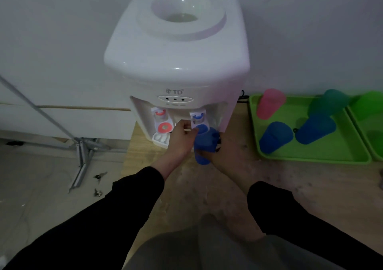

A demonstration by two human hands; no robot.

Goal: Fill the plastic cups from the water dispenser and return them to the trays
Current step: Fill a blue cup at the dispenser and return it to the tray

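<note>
A white water dispenser point(176, 62) stands on a wooden table against the wall, with a red tap point(160, 116) on the left and a blue tap point(198, 119) on the right. My right hand point(224, 155) holds a blue plastic cup point(204, 145) right under the blue tap. My left hand point(180, 139) reaches in from the left, its fingertips pinched on the blue tap's lever. To the right, a green tray point(310, 158) holds a pink cup point(269, 104), a green cup point(329, 104) and two blue cups point(275, 137).
A second green tray point(371, 124) lies at the far right edge, partly cut off. A metal stand point(83, 151) rests on the floor to the left of the table. The dispenser's white drip tray point(160, 139) sits below the taps.
</note>
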